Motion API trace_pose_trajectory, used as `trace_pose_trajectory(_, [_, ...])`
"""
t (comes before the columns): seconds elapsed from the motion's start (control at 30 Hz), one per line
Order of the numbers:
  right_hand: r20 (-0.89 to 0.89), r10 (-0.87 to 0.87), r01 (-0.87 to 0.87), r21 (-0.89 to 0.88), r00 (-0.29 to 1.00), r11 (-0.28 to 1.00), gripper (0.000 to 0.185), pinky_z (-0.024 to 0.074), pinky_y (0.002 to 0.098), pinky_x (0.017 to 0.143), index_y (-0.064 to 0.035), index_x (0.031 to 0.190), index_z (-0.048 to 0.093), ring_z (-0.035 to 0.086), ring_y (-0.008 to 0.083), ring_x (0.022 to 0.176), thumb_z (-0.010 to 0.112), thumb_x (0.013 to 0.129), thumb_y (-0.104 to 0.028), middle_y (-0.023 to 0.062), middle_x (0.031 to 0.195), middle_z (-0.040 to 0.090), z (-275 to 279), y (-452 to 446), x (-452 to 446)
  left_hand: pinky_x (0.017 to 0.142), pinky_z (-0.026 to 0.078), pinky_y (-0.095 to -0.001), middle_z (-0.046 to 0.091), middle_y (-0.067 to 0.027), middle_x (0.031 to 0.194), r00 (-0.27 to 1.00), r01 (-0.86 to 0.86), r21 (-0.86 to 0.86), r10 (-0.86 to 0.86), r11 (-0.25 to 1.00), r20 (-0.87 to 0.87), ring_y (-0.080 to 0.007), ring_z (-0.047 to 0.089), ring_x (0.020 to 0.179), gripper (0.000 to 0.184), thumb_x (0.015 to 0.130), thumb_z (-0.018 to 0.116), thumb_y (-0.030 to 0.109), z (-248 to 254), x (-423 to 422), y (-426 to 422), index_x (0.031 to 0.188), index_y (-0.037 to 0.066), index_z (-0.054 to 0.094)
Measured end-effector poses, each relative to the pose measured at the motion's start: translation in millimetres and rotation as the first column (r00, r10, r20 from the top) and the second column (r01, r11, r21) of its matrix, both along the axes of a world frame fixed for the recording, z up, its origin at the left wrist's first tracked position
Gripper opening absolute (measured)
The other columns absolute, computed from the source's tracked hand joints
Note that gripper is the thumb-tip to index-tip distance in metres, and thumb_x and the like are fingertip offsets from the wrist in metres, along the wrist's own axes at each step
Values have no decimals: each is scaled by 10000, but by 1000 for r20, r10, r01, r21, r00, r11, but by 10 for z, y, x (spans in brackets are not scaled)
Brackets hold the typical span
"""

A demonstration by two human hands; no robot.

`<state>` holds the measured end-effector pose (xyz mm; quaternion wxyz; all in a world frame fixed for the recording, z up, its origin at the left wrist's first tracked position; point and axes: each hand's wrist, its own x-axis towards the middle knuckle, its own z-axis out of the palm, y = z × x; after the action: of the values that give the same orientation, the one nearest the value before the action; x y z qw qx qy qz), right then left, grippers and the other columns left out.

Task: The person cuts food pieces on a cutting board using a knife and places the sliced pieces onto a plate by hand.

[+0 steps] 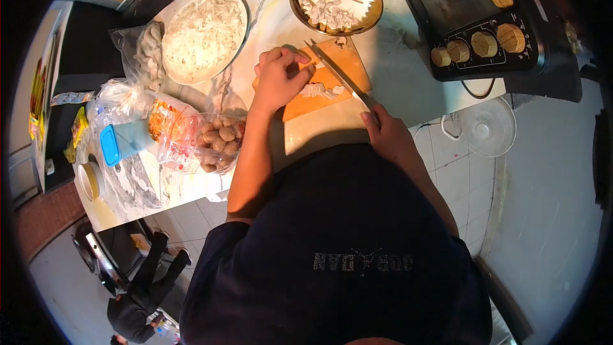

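An orange cutting board (pixel 351 64) lies on the counter before me. My right hand (pixel 386 131) is wrapped round the handle of a knife (pixel 341 75), whose blade slants across the board, tip pointing away to the left. My left hand (pixel 280 80) rests over the board's left side with curled fingers close to the blade; whatever they hold is hidden beneath them. Pale slices (pixel 322 91) lie on the board between the left hand and the knife. Beyond the board, a dark round plate (pixel 375 19) holds small cut pieces beside white matter.
A big white plate (pixel 245 19) of pale shreds stands at back left. Nearer are a bag of brownish balls (pixel 223 137), a bag of orange shreds (pixel 165 118) and a blue-lidded container (pixel 110 145). A black oven (pixel 479 51) stands right; another person (pixel 137 306) is lower left.
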<state>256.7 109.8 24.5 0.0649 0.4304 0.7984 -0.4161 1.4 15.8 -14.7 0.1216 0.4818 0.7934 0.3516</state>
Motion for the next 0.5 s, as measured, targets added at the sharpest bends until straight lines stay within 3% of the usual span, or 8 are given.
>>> trace_pose_trajectory(0.1, [21, 35, -36, 49, 999, 998, 403, 497, 445, 698, -31, 1069, 584, 664, 399, 790, 498, 997, -418, 213, 788, 657, -24, 13, -20, 917, 336, -415, 617, -59, 973, 993, -105, 45, 102, 994, 56, -299, 493, 1040, 242, 782, 757, 335, -23, -31, 14, 917, 135, 739])
trace_pose_trajectory(0.17, [47, 60, -60, 13, 997, 998, 406, 500, 563, 769, -69, 1106, 553, 645, 478, 869, 448, 1004, -449, 256, 844, 678, 7, 19, -42, 896, 341, -410, 628, -74, 949, 981, -188, 39, 186, 981, 51, -301, 494, 1016, 266, 803, 755, 380, 14, -3, 51, 858, 121, 737])
trace_pose_trajectory(0.3, [86, 86, -89, 33, 993, 995, 390, 493, 575, 757, -70, 1097, 545, 644, 482, 852, 435, 1012, -435, 261, 830, 674, 28, 11, -62, 875, 339, -413, 631, -82, 936, 971, -236, 29, 235, 971, 29, -304, 494, 1001, 335, 801, 758, 445, 41, 79, 126, 803, 112, 724])
trace_pose_trajectory(0.37, [77, 103, -110, 103, 992, 988, 378, 491, 584, 732, -62, 1067, 523, 644, 486, 833, 422, 1020, -423, 262, 823, 671, 10, -6, -61, 906, 370, -403, 650, -100, 949, 956, -283, -118, 289, 952, 40, -296, 514, 1024, 404, 789, 764, 487, 136, 118, 185, 787, 86, 713])
trace_pose_trajectory(0.5, [113, 126, -142, 146, 986, 979, 366, 492, 593, 712, -55, 1051, 492, 643, 490, 812, 412, 1026, -412, 265, 800, 664, 17, -35, -84, 922, 348, -427, 651, -104, 960, 957, -288, -158, 291, 944, -3, -318, 501, 1035, 449, 755, 776, 538, 117, 164, 227, 763, 94, 708])
